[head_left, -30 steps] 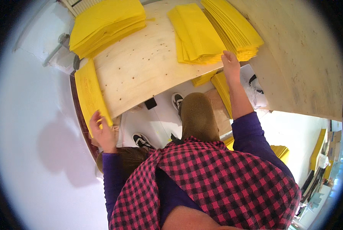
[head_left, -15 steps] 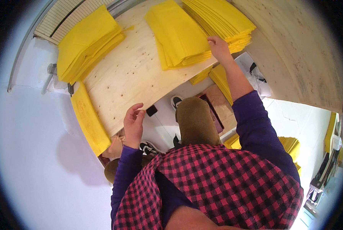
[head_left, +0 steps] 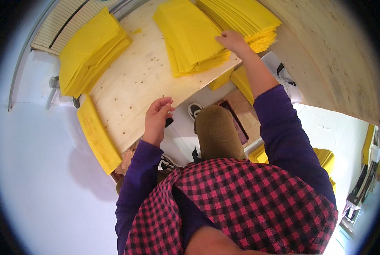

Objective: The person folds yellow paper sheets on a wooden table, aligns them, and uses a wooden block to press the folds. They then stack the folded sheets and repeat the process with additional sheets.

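My right hand (head_left: pixel 232 41) reaches over the right edge of the middle stack of yellow folded fabric pieces (head_left: pixel 188 36). Its fingers are bent and pressed together against the top piece; whether they grip its edge is hidden. Just right of that hand lies a fanned stack of yellow pieces (head_left: pixel 241 19). My left hand (head_left: pixel 156 121) hovers by the near edge of the wooden tabletop (head_left: pixel 132 91), fingers loosely curled and apart, holding nothing.
Another yellow stack (head_left: pixel 92 53) lies at the table's far left. A yellow strip with red print (head_left: pixel 97 134) hangs along the left edge. More yellow pieces (head_left: pixel 323 159) sit low at the right. A wooden panel (head_left: pixel 321 55) rises at the right.
My right hand has moved left, a little over the middle stack. My left hand has risen and shifted right over the table's near edge. The whole view has shifted slightly.
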Demonstrator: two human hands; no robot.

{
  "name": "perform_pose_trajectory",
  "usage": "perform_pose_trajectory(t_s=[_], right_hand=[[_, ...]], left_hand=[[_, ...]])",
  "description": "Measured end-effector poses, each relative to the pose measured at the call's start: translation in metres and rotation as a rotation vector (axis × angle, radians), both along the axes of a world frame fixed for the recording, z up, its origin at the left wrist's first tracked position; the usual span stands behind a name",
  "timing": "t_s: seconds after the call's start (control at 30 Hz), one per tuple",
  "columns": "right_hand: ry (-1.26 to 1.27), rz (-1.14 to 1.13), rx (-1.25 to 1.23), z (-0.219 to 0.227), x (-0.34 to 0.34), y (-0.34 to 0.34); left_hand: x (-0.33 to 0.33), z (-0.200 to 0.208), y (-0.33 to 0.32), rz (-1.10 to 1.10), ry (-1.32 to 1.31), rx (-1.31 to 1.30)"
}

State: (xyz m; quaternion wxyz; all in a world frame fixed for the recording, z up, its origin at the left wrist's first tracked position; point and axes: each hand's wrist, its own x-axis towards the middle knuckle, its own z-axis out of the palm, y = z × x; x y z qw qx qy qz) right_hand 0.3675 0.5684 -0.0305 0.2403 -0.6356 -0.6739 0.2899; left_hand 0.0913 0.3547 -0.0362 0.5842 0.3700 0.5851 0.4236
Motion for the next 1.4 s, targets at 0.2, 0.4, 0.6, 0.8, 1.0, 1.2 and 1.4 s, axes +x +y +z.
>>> perform_pose_trajectory(t_s=[0.2,0.4,0.6,0.8,1.0,1.2,1.4], right_hand=[[0.432,-0.029,-0.236,0.007,-0.006,-0.001],[0.558,-0.041,-0.337,0.006,-0.002,-0.006],[0.791,-0.145,-0.409,0.009,-0.004,-0.01],[1.044,-0.161,-0.47,0.018,0.0,-0.006],[1.186,-0.2,-0.502,0.024,0.001,-0.006],[1.276,-0.196,-0.531,0.026,-0.001,-0.011],[1.432,-0.189,-0.573,0.031,-0.005,-0.022]], left_hand=[[0.024,0.005,0.022,-0.072,-0.153,-0.052],[0.046,0.004,0.049,-0.103,-0.351,-0.133],[0.059,0.002,0.069,-0.047,-0.443,-0.176],[0.065,0.004,0.081,-0.034,-0.569,-0.237],[0.08,-0.001,0.088,-0.006,-0.809,-0.292],[0.083,-0.001,0.094,0.055,-0.969,-0.255],[0.093,0.008,0.088,0.041,-1.223,-0.22]])
